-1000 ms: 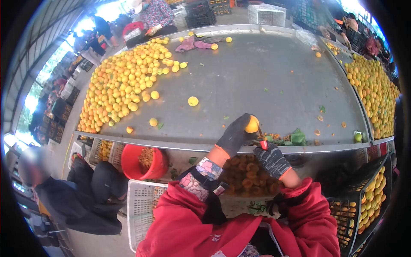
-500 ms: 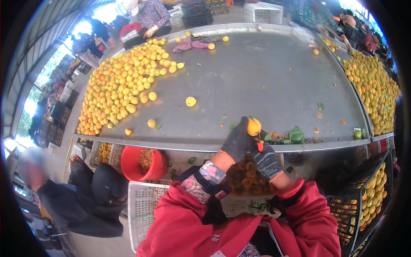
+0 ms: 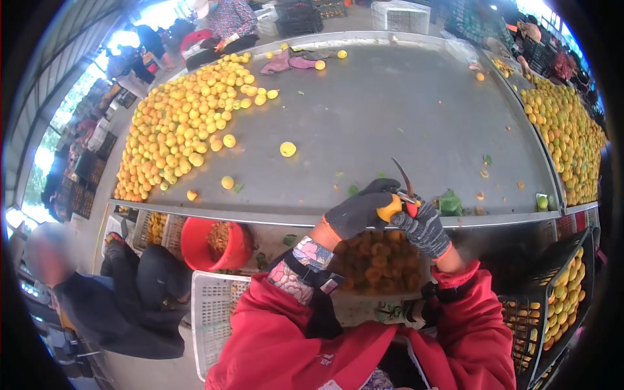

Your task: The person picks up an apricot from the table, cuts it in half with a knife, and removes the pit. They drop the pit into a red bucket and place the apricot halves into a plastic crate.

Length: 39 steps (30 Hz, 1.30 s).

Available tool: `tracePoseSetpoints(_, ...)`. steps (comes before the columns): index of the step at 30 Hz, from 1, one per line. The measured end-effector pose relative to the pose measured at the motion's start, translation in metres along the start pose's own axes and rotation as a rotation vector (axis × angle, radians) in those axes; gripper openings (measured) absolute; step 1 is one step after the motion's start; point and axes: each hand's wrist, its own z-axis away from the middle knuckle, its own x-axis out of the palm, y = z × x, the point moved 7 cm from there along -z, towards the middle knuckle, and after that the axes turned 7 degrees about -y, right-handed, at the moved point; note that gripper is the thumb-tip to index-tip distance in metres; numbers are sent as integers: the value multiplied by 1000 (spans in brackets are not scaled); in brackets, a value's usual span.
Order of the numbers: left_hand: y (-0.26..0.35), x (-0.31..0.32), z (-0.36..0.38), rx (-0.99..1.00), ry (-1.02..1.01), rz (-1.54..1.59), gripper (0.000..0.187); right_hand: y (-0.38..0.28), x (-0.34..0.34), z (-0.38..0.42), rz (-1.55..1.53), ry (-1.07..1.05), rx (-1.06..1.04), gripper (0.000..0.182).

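Note:
My left hand [image 3: 359,211], in a dark glove, is closed around a yellow-orange fruit [image 3: 389,208] above the table's near edge. My right hand [image 3: 421,227], in a grey knit glove, grips a tool with a red handle [image 3: 411,209] and a thin curved blade [image 3: 403,173]. The blade points up and away from me, and the handle is right beside the fruit. Below the hands, a container of fruit [image 3: 377,263] shows under the table edge.
A metal table [image 3: 364,110] bears a fruit pile [image 3: 188,123] at left. A red bucket [image 3: 201,247], a white crate [image 3: 209,312] and a black crate of fruit [image 3: 562,299] stand nearby. A co-worker [image 3: 123,318] sits at left.
The fruit and both hands have moved down toward me, my right hand also slightly right. The tool's curved blade now shows, pointing up.

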Motion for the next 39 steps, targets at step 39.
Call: tracePoseSetpoints(39,-28,-4,-16,535,389,-1258,50,6,21,3,-299,166,-100,57)
